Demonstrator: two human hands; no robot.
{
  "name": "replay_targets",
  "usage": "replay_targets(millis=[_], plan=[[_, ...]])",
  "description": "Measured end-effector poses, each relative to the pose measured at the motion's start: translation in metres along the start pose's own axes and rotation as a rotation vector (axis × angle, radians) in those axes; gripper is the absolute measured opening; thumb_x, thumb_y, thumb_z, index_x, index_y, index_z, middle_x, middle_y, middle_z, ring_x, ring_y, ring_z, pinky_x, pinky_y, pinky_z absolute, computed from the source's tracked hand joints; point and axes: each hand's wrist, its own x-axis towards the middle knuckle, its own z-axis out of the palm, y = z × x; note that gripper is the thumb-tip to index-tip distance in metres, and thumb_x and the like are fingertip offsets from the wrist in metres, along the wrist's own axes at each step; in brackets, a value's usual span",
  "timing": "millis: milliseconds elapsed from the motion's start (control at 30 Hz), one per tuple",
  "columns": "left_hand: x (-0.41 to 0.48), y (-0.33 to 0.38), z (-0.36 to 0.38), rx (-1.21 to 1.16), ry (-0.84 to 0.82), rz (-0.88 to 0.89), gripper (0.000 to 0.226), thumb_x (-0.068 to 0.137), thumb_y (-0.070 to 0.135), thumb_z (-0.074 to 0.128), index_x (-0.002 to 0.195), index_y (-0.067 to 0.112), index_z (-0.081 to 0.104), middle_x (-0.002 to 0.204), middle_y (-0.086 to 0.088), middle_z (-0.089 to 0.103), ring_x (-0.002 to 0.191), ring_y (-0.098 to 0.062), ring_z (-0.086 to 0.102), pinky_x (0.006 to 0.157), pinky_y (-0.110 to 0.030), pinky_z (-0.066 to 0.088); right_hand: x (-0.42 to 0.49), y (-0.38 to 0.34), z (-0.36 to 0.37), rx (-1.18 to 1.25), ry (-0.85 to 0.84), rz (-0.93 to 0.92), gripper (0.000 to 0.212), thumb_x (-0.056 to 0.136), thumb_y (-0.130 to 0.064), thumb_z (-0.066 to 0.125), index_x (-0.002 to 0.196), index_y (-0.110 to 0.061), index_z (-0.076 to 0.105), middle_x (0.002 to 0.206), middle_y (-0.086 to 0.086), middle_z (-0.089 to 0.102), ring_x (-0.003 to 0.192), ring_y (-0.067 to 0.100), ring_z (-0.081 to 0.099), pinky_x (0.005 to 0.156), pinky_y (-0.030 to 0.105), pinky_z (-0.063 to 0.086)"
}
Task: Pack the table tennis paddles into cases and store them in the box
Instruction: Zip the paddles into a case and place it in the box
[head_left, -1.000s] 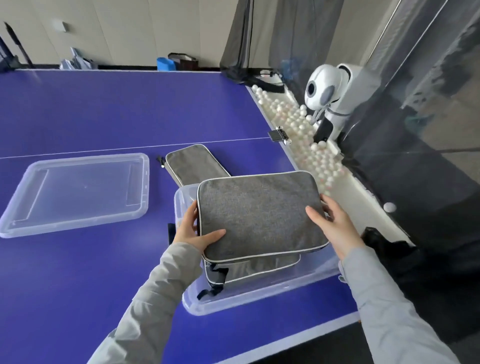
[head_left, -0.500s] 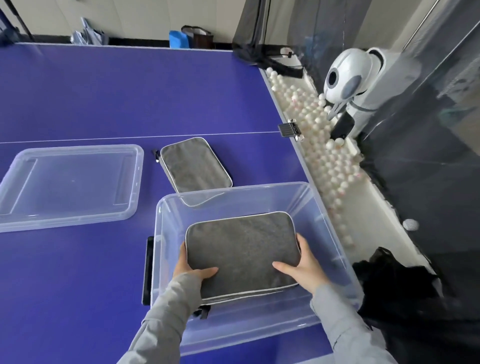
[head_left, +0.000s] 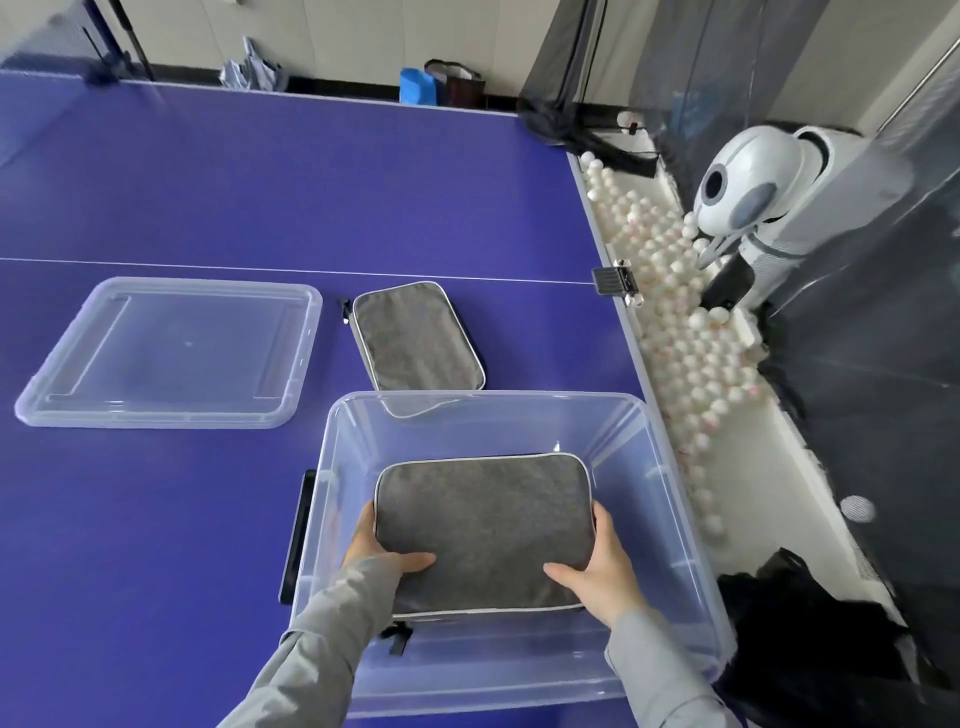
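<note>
The left hand (head_left: 382, 551) and right hand (head_left: 597, 571) grip the grey case (head_left: 483, 525) by its two near corners, thumbs flat on top and fingers wrapped round the sides. The case lies flat, low inside the clear box (head_left: 332, 493) that surrounds both hands. Just beyond the box a second case (head_left: 415, 340) lies on the purple tabletop (head_left: 260, 182), and the box's lid (head_left: 171, 353) rests further off past the left hand.

case in box (head_left: 483, 525): grey, white piping
case on table (head_left: 415, 340): grey, white piping
table (head_left: 260, 192): purple-blue, white line
box (head_left: 670, 478): clear
lid (head_left: 171, 353): clear
balls (head_left: 670, 291): white
</note>
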Motion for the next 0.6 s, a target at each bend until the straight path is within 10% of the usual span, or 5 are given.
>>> replay_targets(millis=[467, 600], plan=[[-0.009, 0.013, 0.005, 0.035, 0.019, -0.046, 0.122, 0.031, 0.032, 0.092, 0.138, 0.014, 0.036, 0.127, -0.010, 0.057, 0.113, -0.030, 0.058, 0.098, -0.047, 0.047, -0.006, -0.004, -0.010, -0.027, 0.010, 0.011, 0.095, 0.074, -0.019, 0.079, 0.148, -0.018, 0.020, 0.150, 0.002, 0.034, 0.135, 0.021, 0.036, 0.113, 0.037, 0.030], [-0.028, 0.030, 0.008, 0.213, 0.061, -0.021, 0.093, 0.058, 0.037, 0.088, 0.133, 0.008, 0.040, 0.131, -0.012, 0.051, 0.117, -0.029, 0.053, 0.102, -0.043, 0.043, -0.018, -0.011, -0.022, -0.010, 0.071, -0.088, 0.092, 0.079, -0.028, 0.075, 0.150, -0.018, 0.017, 0.156, 0.000, 0.023, 0.143, 0.016, 0.024, 0.116, 0.034, 0.021]])
